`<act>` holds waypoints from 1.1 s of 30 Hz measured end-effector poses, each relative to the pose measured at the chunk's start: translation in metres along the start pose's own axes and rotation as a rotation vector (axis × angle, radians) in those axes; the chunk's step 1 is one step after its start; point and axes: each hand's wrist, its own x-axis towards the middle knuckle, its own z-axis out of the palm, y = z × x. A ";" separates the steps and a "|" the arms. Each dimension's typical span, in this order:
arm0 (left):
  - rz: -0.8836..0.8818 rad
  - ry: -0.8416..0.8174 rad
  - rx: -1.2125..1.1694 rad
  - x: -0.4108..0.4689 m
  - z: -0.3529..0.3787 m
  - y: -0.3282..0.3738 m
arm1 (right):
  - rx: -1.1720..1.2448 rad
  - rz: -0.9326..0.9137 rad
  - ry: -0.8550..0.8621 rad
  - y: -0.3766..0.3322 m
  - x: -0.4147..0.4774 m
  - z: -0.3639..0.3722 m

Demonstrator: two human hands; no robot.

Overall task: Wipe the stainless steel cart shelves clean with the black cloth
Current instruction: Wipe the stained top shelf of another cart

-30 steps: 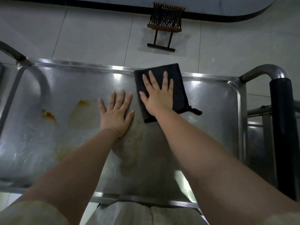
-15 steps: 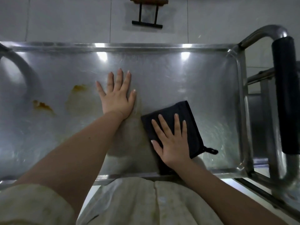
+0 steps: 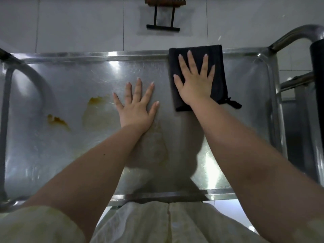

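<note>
At far rim, cloth lengthwise away, flat right hand atop, left hand spread.

The cloth lies on the cart shelf against the far edge, right of the middle, with its far end lapping over the rim. The right hand rests flat on it, fingers pointing to the far edge. The left hand lies flat on the bare shelf near the middle, just left of the cloth and apart from it. One stain sits just left of that hand; another lies further toward the left edge. A smear spreads under the left wrist toward the near edge. The handle stands beyond the right edge. On the floor behind the far edge stands a small stand.
</note>
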 end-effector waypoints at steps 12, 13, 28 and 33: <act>0.008 0.019 -0.015 -0.001 0.000 0.002 | -0.006 -0.188 -0.023 0.063 -0.231 0.042; 0.008 0.021 -0.017 -0.001 0.000 0.001 | -0.004 -0.185 -0.007 0.062 -0.210 0.035; -0.001 0.007 0.004 -0.004 -0.003 0.003 | 0.055 0.083 0.012 0.069 -0.119 0.015; 0.003 0.009 0.004 -0.003 -0.004 0.003 | 0.015 0.089 -0.065 0.096 -0.258 0.045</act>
